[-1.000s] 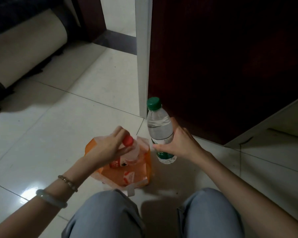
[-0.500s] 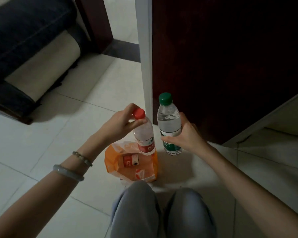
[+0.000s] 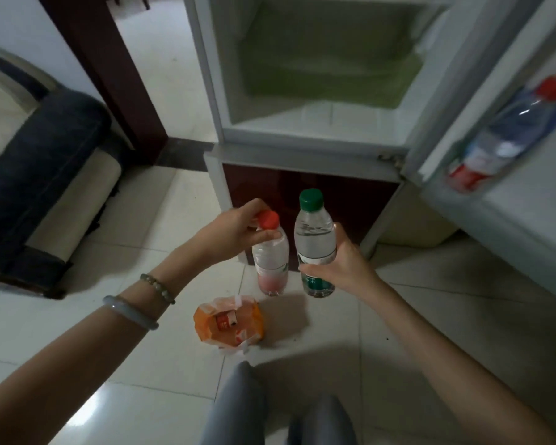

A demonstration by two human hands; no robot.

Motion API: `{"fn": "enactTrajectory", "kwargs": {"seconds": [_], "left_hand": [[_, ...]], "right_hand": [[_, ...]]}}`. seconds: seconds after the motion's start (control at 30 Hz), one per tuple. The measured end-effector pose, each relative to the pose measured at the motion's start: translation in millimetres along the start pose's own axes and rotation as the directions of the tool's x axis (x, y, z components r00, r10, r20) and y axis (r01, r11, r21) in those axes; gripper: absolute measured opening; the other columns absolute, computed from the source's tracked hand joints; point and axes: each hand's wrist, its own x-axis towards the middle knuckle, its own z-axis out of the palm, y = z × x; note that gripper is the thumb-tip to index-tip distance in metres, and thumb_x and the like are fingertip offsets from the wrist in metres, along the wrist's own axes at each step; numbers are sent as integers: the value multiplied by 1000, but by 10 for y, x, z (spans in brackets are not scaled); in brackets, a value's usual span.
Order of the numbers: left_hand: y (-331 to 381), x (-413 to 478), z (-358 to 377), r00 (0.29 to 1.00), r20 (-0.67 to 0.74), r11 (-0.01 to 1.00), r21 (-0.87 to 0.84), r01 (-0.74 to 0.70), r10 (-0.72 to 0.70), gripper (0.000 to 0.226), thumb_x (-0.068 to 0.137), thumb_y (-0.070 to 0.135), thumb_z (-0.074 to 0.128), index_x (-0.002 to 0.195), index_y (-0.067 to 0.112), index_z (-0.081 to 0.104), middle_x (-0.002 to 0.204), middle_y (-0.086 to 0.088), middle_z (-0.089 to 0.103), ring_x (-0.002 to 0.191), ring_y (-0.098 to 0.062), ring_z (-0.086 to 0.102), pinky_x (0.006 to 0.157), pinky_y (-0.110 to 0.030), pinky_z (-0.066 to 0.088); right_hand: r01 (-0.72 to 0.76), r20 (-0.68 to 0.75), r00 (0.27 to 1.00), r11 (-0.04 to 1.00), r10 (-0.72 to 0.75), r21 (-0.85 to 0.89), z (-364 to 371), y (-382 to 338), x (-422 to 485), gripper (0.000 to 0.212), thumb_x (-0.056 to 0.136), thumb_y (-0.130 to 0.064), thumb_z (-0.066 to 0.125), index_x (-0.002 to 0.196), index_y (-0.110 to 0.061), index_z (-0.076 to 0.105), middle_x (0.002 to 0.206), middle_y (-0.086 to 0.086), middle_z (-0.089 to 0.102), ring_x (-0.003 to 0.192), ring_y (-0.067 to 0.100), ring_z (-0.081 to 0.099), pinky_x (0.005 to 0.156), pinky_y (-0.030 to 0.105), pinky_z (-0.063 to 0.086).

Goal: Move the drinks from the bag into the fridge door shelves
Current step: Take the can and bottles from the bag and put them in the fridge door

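From the head view: left hand (image 3: 235, 231) pinches the red-cap bottle (image 3: 270, 258) by its neck, right hand (image 3: 344, 264) wraps the green-cap bottle (image 3: 315, 244), both lifted above the orange bag (image 3: 254, 319). 1 bottle (image 3: 507, 136) already sits in the door shelf (image 3: 456, 183), up right of both grips. Something's left in the bag, I'd guess.

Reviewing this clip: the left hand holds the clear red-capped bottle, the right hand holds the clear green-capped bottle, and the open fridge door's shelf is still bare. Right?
Not quite. The head view shows the door shelf already holds a red-capped bottle. The rest stands: left hand on the clear red-capped bottle, right hand on the clear green-capped bottle.
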Motion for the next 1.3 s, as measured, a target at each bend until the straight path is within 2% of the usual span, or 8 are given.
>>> {"fn": "enactTrajectory", "kwargs": {"seconds": [0.13, 0.2, 0.27, 0.4, 0.53, 0.63, 1.0, 1.3], "left_hand": [[845, 76, -282, 997, 53, 995, 79, -52, 48, 32, 83, 38, 63, 106, 20, 50, 97, 9, 58, 88, -11, 59, 77, -24, 49], [1190, 113, -334, 996, 58, 989, 123, -80, 73, 31, 83, 37, 65, 104, 20, 50, 95, 8, 57, 86, -12, 58, 77, -26, 49], [1500, 135, -347, 993, 67, 986, 130, -102, 93, 31, 82, 38, 66, 102, 20, 50, 97, 4, 59, 88, -15, 59, 79, -30, 51], [2035, 215, -361, 984, 31, 980, 85, -179, 177, 25, 84, 31, 66, 98, 20, 49, 91, 5, 57, 81, -11, 57, 65, -18, 44], [2492, 402, -410, 971, -67, 973, 21, -229, 230, 29, 83, 30, 68, 102, 12, 54, 100, -6, 63, 90, -23, 62, 76, -41, 55], [2818, 614, -438, 951, -50, 952, -16, -305, 304, 29, 82, 29, 69, 100, 12, 53, 100, -9, 64, 90, -26, 64, 73, -46, 57], [3512, 1679, -227, 795, 138, 781, 151, -606, 591, 36, 82, 32, 68, 107, 7, 59, 104, -6, 64, 94, -19, 59, 79, -26, 45], [3641, 2487, 224, 629, 408, 534, 331, -778, 662, 35, 81, 41, 67, 101, 13, 62, 98, -6, 65, 92, -22, 56, 80, -32, 45]], "right_hand": [[2, -86, 996, 1000, -2, 9, -704, -443, -469, 66, 62, -29, 85, 114, -23, 44, 102, -7, 63, 96, 10, 61, 83, 30, 51], [7, -131, 991, 1000, -5, 9, -994, -569, -713, 64, 62, -29, 85, 114, -21, 48, 102, -7, 64, 97, 8, 62, 82, 27, 51], [16, -188, 982, 1000, -11, 25, -1250, -622, -960, 60, 61, -27, 85, 110, -31, 49, 100, -12, 64, 95, 3, 61, 82, 24, 51], [9, -312, 950, 998, 12, 65, -1702, -674, -1380, 69, 63, -17, 85, 112, -34, 40, 99, -16, 59, 96, 6, 58, 86, 27, 48], [-10, -441, 896, 994, 56, 104, -2042, -636, -1608, 68, 62, -19, 85, 115, -25, 43, 107, -2, 62, 101, 18, 60, 86, 34, 49], [-27, -520, 850, 994, 78, 106, -2264, -617, -1710, 67, 61, -20, 86, 113, -22, 44, 105, -2, 62, 97, 17, 60, 80, 30, 48], [-76, -750, 637, 983, 179, 170, -2884, -352, -1402, 69, 56, -20, 88, 112, -28, 48, 107, -5, 63, 97, 14, 60, 78, 25, 47], [-238, -681, 654, 944, 330, 229, -3005, 21, -924, 58, 60, -12, 85, 106, -25, 52, 101, -4, 62, 99, 19, 60, 77, 27, 48]]}}
